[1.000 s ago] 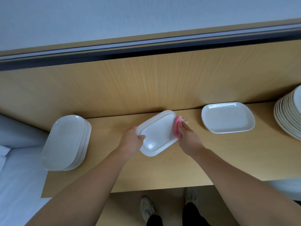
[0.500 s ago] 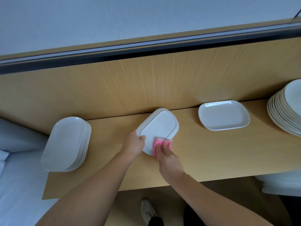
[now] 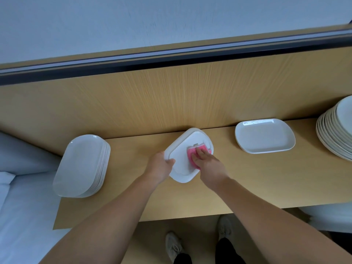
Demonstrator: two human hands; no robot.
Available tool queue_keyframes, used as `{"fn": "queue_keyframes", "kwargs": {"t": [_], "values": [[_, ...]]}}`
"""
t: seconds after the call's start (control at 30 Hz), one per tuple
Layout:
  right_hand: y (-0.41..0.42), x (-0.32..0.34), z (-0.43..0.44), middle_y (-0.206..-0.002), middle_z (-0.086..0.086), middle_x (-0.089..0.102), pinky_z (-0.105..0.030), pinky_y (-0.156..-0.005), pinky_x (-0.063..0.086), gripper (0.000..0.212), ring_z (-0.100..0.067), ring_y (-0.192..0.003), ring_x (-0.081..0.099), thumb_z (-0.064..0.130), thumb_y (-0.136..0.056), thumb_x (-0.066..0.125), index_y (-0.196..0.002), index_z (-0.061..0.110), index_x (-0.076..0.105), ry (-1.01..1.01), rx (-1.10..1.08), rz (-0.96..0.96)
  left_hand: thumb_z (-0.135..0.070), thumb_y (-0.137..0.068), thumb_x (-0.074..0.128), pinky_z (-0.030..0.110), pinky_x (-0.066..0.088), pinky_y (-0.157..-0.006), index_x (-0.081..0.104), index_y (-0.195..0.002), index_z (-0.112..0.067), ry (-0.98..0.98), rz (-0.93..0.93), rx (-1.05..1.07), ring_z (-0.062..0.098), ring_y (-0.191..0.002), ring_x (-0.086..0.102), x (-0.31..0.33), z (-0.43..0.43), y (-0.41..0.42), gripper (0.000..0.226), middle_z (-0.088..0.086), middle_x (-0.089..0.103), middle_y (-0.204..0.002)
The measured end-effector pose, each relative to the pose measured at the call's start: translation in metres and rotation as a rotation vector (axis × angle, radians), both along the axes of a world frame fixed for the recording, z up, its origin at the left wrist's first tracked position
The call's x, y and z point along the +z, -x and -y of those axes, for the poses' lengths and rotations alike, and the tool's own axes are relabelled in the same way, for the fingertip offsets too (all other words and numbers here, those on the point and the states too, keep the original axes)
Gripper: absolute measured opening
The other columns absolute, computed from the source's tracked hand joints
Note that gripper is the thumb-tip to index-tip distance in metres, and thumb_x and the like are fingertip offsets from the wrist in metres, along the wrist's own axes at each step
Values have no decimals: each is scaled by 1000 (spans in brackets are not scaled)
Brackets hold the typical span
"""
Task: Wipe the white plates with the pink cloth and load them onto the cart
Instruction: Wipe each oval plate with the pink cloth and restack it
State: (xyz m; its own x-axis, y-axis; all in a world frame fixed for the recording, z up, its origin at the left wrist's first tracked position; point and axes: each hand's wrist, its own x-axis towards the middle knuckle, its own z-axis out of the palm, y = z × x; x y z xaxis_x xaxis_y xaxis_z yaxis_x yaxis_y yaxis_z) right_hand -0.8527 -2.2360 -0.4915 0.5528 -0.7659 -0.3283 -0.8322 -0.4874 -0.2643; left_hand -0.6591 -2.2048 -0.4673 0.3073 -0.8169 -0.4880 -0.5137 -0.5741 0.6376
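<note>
Light wooden table (image 3: 247, 187) against a matching wood back panel, pale wall above. At centre, close to the panel, is one white plate (image 3: 181, 159) (looks bottom-up, foot ring showing); can't tell if it is lifted or resting.

The left hand (image 3: 160, 166) grips its left rim, thumb curled over the edge, other fingers hidden underneath. The right hand (image 3: 207, 164) lies on the pink cloth (image 3: 191, 154), fingers fairly straight, pressing it onto the plate's right half.

A plate stack (image 3: 82, 164) sits at the table's left end, a single plate (image 3: 264, 136) lies to the right, and another stack (image 3: 337, 130) is at far right. No cart that I can make out.

Risks: with a one-sided grip, a hard press could tip the plate or slip it free. The left stack sits close to the table end, so an elbow nudge might shove it off.
</note>
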Motion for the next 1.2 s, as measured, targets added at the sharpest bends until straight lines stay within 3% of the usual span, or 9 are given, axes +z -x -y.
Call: {"fn": "queue_keyframes", "kwargs": {"t": [0.2, 0.3, 0.43, 0.5, 0.6, 0.77, 0.9, 1.1, 1.2], "values": [[4, 7, 37, -156, -2, 23, -39, -88, 51, 67, -28, -132, 41, 6, -95, 44, -155, 21, 17, -18, -111, -50, -29, -90, 59, 41, 60, -74, 61, -113, -14, 14, -74, 8, 20, -88, 67, -2, -2, -1, 27, 3, 66, -105], [5, 7, 30, -160, -2, 16, -33, -90, 45, 65, -27, -139, 35, 5, -96, 40, -155, 20, 18, -1, -49, 4, -33, -88, 62, 44, 59, -76, 61, -113, -15, 30, -88, 6, 22, -92, 66, -4, -2, -5, 32, 3, 66, -104], [1, -4, 13, -161, -4, 19, -41, -116, 29, 63, -25, -150, 12, -2, -93, 43, -151, 18, 31, 55, 42, 183, -26, -89, 65, 45, 61, -71, 62, -115, -10, 49, -143, 32, 25, -92, 67, -3, 0, -5, 31, 9, 67, -105], [-8, -7, 8, -154, -10, 35, -46, -119, 17, 65, -32, -147, 21, -7, -84, 53, -145, 12, 43, 121, 146, 258, -23, -89, 66, 45, 61, -70, 62, -114, -9, 51, -163, 35, 26, -90, 68, -3, 1, -4, 30, 11, 67, -103], [-16, -8, 7, -144, -15, 49, -46, -110, 28, 67, -38, -138, 38, -12, -72, 66, -135, 7, 56, 159, 245, 319, -21, -88, 68, 45, 61, -70, 63, -112, -8, 49, -203, 29, 26, -91, 69, -2, 1, -4, 28, 13, 69, -102], [-11, -9, 20, -157, -6, 30, -38, -117, 14, 63, -29, -148, 15, -6, -90, 53, -147, 16, 40, 105, 292, 317, -19, -88, 68, 47, 60, -73, 65, -113, -11, 58, -201, 22, 27, -92, 69, -3, -1, -5, 26, 9, 70, -101], [-10, -6, 29, -161, 6, 11, -29, -118, 8, 63, -9, -143, -9, 0, -98, 45, -152, 25, 24, 32, 225, 270, -18, -89, 66, 43, 60, -74, 64, -113, -12, 52, -162, -2, 24, -89, 68, 2, 3, -6, 25, 7, 69, -101], [-1, 0, 50, -161, 10, 15, -29, -107, 35, 57, -17, -150, 2, 6, -102, 40, -152, 29, 27, 18, 94, 228, -21, -89, 65, 42, 60, -72, 63, -113, -10, 49, -118, -7, 24, -87, 68, 4, 2, -4, 27, 8, 67, -102], [13, -4, 64, -145, 5, 42, -31, -91, 44, 42, -19, -135, 36, 15, -103, 38, -141, 30, 45, 61, 74, 158, -25, -88, 64, 37, 61, -69, 62, -112, -13, 42, -82, -6, 21, -84, 68, 6, 1, -2, 26, 4, 66, -100]]}}
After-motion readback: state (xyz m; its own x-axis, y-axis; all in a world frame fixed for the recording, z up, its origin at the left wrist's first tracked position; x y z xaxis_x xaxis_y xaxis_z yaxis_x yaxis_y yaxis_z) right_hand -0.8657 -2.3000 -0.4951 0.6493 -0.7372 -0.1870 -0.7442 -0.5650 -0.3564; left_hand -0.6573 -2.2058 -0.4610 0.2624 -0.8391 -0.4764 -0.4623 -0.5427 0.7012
